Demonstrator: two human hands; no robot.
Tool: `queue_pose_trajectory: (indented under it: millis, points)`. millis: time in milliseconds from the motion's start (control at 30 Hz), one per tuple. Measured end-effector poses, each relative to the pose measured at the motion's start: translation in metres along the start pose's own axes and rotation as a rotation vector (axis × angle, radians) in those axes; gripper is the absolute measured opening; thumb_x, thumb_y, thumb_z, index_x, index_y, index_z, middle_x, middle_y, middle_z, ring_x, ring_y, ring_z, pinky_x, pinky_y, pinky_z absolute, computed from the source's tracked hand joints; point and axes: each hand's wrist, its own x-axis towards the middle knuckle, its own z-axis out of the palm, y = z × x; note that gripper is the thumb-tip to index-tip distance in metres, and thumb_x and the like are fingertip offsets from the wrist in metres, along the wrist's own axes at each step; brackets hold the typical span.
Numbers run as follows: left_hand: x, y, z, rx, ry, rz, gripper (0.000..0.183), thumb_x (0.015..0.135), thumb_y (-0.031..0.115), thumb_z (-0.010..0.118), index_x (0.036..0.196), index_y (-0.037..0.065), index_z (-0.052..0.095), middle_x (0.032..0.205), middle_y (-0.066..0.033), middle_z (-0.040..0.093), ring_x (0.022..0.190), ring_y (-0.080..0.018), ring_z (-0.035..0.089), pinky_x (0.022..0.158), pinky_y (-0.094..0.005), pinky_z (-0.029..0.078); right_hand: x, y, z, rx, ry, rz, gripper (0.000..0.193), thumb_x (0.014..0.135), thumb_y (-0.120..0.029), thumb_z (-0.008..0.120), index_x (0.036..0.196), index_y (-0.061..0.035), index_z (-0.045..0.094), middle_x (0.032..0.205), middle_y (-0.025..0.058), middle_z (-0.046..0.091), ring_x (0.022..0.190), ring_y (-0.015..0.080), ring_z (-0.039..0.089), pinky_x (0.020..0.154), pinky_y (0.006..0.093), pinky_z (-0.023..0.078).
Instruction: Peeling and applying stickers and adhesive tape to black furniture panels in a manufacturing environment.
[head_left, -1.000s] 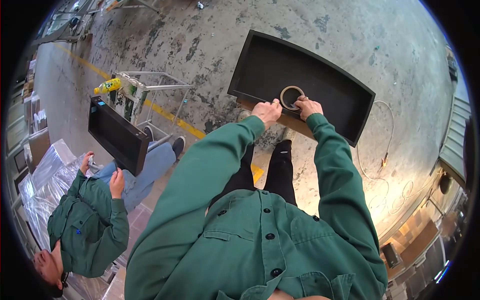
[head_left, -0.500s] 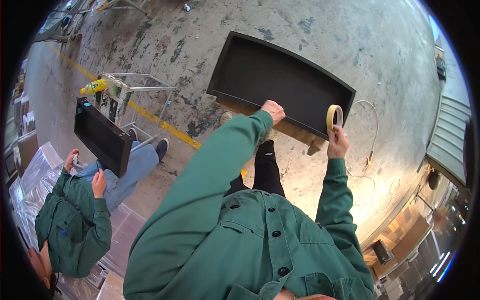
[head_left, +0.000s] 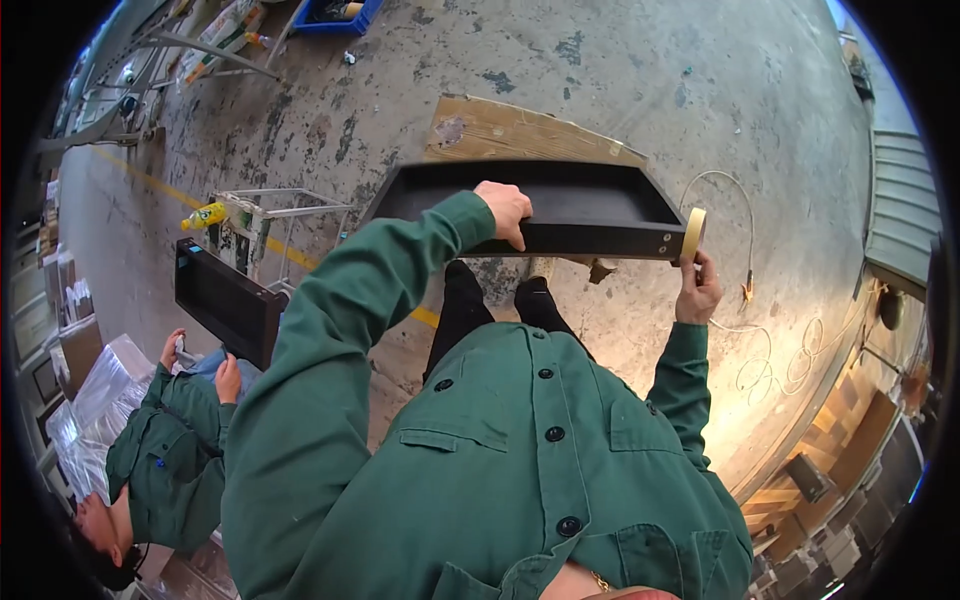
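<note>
A black drawer-like box (head_left: 580, 185) with low walls hangs in front of me, tilted so that its near outer side shows. My left hand (head_left: 503, 212) is closed over the top edge of that near wall, left of its middle. In my right hand (head_left: 700, 290) is a roll of pale yellow tape (head_left: 694, 234), held upright against or just beside the box's right corner. Two round metal fittings mark the near wall close to the tape. Below and behind the box lies a flattened piece of brown cardboard (head_left: 540, 130), partly hidden by it.
At the left a seated person in a green jacket (head_left: 165, 470) holds another black drawer-like box (head_left: 225, 300). Beside it is a metal frame stand (head_left: 300, 212) with a yellow bottle (head_left: 204, 216). A blue crate (head_left: 338, 22) sits far ahead; a pale cable (head_left: 750, 230) curls on the right.
The box has been lifted and tilted toward me, baring the cardboard behind it. My left hand has moved left and now grips the near wall. The tape has turned with my right hand.
</note>
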Motion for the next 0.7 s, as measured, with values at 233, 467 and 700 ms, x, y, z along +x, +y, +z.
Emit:
queue_pose_trajectory:
  millis: [233,467,700]
  points:
    - [-0.004,-0.025,-0.040,-0.216,0.095,-0.111,0.060,0.059,0.054,0.068,0.098,0.009,0.062,0.089,-0.0133,0.062,0.087,-0.0281,0.058,0.073,-0.0353,0.046,0.013,0.008,-0.044,0.187,0.157,0.023,0.012,0.082,-0.011,0.059,0.088,-0.0003,0.058,0.072,-0.0026,0.054,0.062,0.0027,0.044,0.054,0.0160,0.034]
    - [0.014,-0.037,-0.062,0.012,0.350,-0.301,0.064,0.062,0.071,0.054,0.090,0.014,0.065,0.080,-0.0091,0.063,0.081,-0.0273,0.059,0.072,-0.0350,0.046,-0.011,0.094,0.028,-0.493,-0.118,0.122,0.020,0.073,-0.027,0.064,0.084,-0.0097,0.065,0.076,0.0114,0.063,0.069,0.0237,0.061,0.063,0.0333,0.048]
    - [0.013,-0.037,-0.050,0.148,0.481,-0.271,0.054,0.064,0.065,0.055,0.076,0.013,0.063,0.072,-0.0080,0.061,0.077,-0.0260,0.058,0.066,-0.0365,0.046,0.009,0.122,0.134,-0.904,-0.549,0.203,0.029,0.079,-0.032,0.051,0.105,-0.0199,0.056,0.107,0.0113,0.057,0.091,0.0318,0.057,0.076,0.0428,0.047]
